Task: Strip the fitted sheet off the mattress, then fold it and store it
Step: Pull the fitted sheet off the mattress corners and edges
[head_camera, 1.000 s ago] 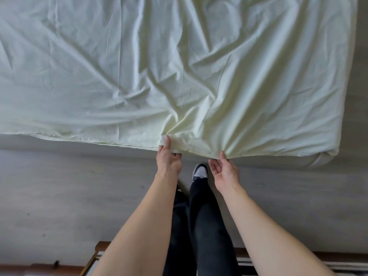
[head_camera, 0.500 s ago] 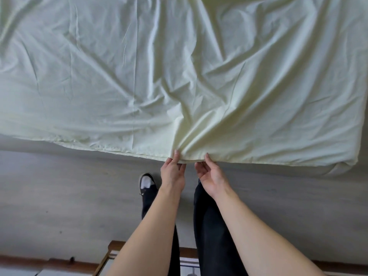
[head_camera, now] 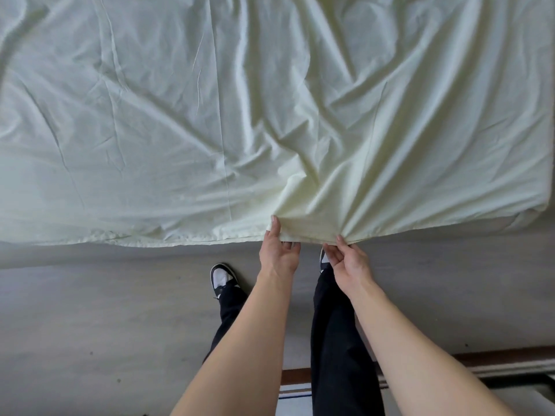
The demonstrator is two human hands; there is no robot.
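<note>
A pale green fitted sheet [head_camera: 240, 115] lies wrinkled across the whole mattress, which it hides. Its near hem hangs over the bed's edge in front of me. My left hand [head_camera: 279, 252] grips the hem, thumb on top and fingers curled under the cloth. A little to the right, my right hand [head_camera: 347, 259] pinches the same hem with its fingertips. The cloth between and above the two hands is bunched into folds that fan out toward the bed's far side. The sheet's right corner [head_camera: 534, 202] wraps over the mattress corner.
Grey floor [head_camera: 105, 310] runs along the bed's near side. My legs in black trousers and a black-and-white shoe [head_camera: 222, 277] stand on it. A brown wooden skirting or frame [head_camera: 495, 360] runs behind my feet at the lower right.
I have stepped to the right along the bed. Both hands have slid along the hem, which is gathered more tightly between them, and my left thumb now lies on top of the cloth.
</note>
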